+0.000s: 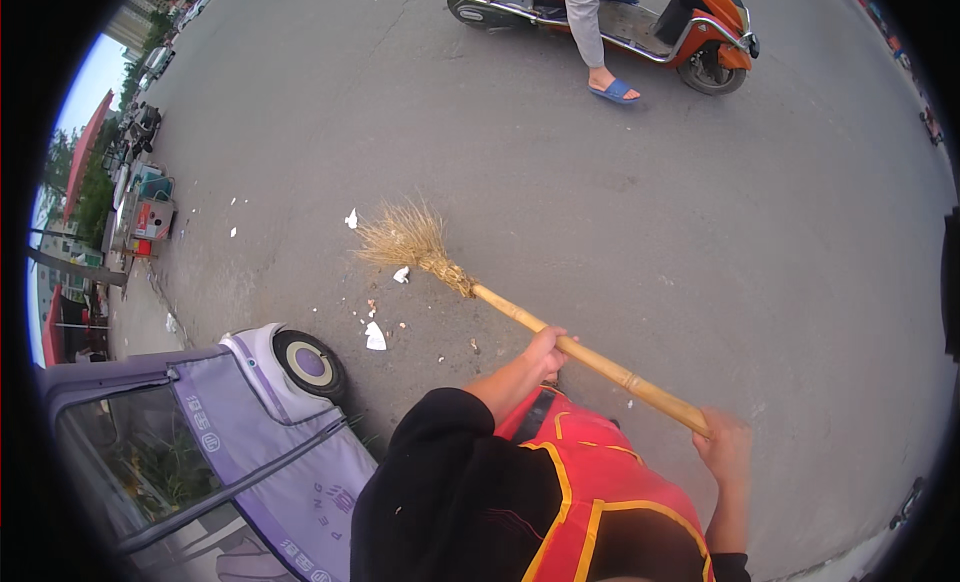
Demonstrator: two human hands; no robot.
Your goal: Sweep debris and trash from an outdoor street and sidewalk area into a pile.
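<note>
Both my hands grip a broom (625,378) with a bamboo handle, which slants across the road surface. My left hand (546,353) is closed around the middle of the handle. Farther up, near its top end, my right hand (723,446) is wrapped round it. The straw bristles (405,238) fan out on the grey asphalt, ahead and to the left. White paper scraps lie around them: one scrap (351,219) by the far bristle tips, another scrap (402,275) just below the bristles, and a larger piece (376,336) nearer me. Small brownish crumbs are scattered there too.
A purple covered vehicle (255,432) stands close on my left, its front wheel (309,364) near the litter. Ahead, a rider with a blue-slippered foot (614,90) down sits on an orange scooter (690,42). Boxes (153,220) and parked vehicles line the far left.
</note>
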